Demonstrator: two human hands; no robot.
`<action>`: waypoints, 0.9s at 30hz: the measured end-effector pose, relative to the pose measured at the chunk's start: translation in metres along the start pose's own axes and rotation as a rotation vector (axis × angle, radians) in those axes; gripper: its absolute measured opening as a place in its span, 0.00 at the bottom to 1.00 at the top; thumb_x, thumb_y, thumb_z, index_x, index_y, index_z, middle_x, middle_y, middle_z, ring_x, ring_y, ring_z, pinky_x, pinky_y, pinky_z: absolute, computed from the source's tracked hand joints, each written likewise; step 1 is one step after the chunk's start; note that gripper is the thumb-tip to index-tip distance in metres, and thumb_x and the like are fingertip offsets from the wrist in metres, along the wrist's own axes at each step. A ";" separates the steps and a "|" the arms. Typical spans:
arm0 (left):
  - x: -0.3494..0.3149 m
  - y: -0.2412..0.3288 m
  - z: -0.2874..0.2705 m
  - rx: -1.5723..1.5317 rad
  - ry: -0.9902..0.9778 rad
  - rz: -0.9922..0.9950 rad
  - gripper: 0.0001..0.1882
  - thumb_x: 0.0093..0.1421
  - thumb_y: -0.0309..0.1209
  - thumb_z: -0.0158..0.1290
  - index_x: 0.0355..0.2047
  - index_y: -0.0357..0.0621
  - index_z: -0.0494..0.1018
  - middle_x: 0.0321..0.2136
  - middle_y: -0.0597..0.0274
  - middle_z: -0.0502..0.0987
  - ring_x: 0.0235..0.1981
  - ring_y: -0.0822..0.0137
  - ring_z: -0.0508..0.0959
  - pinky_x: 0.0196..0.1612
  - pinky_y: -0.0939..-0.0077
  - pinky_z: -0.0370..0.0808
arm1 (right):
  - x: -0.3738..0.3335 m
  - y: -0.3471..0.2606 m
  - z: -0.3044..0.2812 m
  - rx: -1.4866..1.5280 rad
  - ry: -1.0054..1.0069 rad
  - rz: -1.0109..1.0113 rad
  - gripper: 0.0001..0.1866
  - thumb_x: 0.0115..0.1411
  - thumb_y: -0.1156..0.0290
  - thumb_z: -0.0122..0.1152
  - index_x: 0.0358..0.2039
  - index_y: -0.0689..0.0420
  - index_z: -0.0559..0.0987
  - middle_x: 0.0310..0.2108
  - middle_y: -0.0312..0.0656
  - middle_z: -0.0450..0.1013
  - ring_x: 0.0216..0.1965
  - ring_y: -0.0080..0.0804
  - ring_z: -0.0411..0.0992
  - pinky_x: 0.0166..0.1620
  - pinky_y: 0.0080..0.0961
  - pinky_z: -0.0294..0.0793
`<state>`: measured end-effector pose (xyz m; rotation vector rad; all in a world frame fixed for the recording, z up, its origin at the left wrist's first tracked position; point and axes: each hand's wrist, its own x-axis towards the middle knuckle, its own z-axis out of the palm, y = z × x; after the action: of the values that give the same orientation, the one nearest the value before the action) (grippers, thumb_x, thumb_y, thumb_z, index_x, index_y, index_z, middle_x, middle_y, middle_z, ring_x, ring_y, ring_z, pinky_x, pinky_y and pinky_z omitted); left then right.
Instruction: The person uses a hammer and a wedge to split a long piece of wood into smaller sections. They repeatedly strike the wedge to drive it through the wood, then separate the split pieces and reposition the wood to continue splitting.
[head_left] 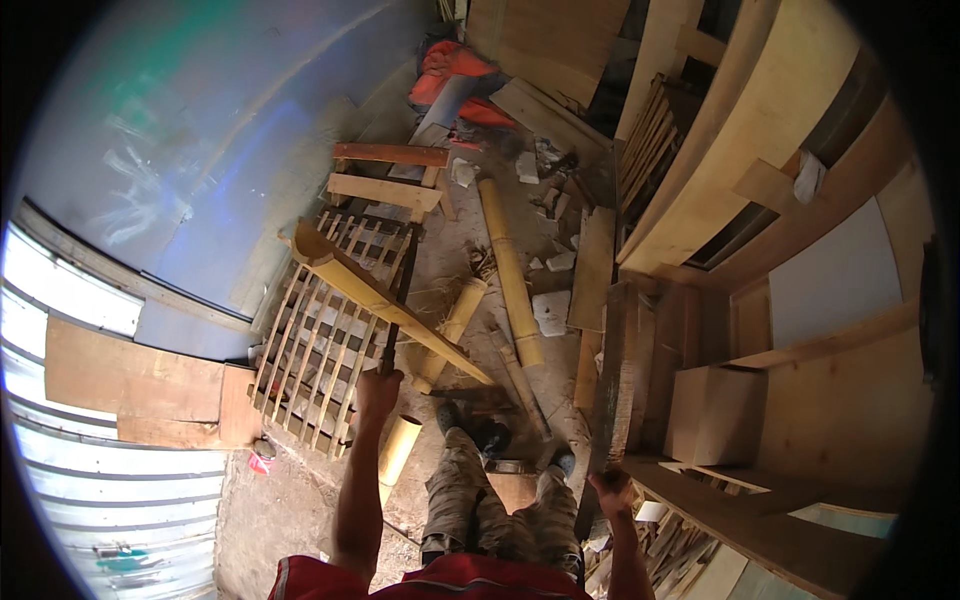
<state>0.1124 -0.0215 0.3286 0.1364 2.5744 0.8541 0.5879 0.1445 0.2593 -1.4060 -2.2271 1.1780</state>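
My left hand (pixel 378 390) is closed around the handle of a long, dark, blade-like tool that looks like a machete (pixel 403 280), its far end pointing away from me. Right beside the blade, a split half of bamboo (pixel 375 297) slants across a slatted wooden rack (pixel 318 340), hollow side partly showing. My right hand (pixel 612 490) has its fingers curled at the edge of a long dark board (pixel 606 370); whether it grips the board is hard to make out. Yellow bamboo poles lie ahead, one long (pixel 510 270) and one shorter with a frayed end (pixel 452 335).
A short bamboo piece (pixel 399 450) stands by my left leg. Beyond the rack is a wooden trestle (pixel 390 185). Rubble (pixel 552 312) and a thin stick (pixel 520 385) litter the floor. Wooden shelving (pixel 740 150) lines the right; orange cloth (pixel 455 85) lies at the back.
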 end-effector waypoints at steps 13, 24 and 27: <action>0.056 0.001 0.114 0.037 0.007 0.034 0.20 0.49 0.41 0.56 0.28 0.30 0.77 0.23 0.38 0.78 0.30 0.42 0.81 0.33 0.52 0.75 | 0.027 -0.078 0.003 -0.009 -0.145 0.200 0.28 0.47 0.50 0.69 0.40 0.61 0.80 0.32 0.53 0.79 0.39 0.52 0.78 0.44 0.45 0.74; 0.042 0.027 0.075 0.083 -0.029 0.085 0.22 0.50 0.44 0.56 0.37 0.37 0.80 0.33 0.37 0.80 0.39 0.43 0.81 0.43 0.52 0.76 | 0.097 -0.191 -0.036 0.091 -0.012 -0.122 0.23 0.46 0.61 0.72 0.35 0.66 0.78 0.25 0.49 0.77 0.27 0.40 0.76 0.34 0.36 0.75; 0.056 -0.017 0.107 0.131 -0.091 0.008 0.22 0.50 0.45 0.57 0.35 0.39 0.80 0.36 0.37 0.80 0.41 0.42 0.80 0.45 0.53 0.77 | 0.094 -0.202 -0.045 0.060 -0.023 -0.133 0.22 0.46 0.62 0.72 0.35 0.67 0.77 0.24 0.48 0.77 0.26 0.36 0.74 0.33 0.35 0.74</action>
<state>0.1073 0.0360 0.2216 0.2196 2.5449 0.6660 0.4388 0.2048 0.4199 -1.2077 -2.2420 1.2115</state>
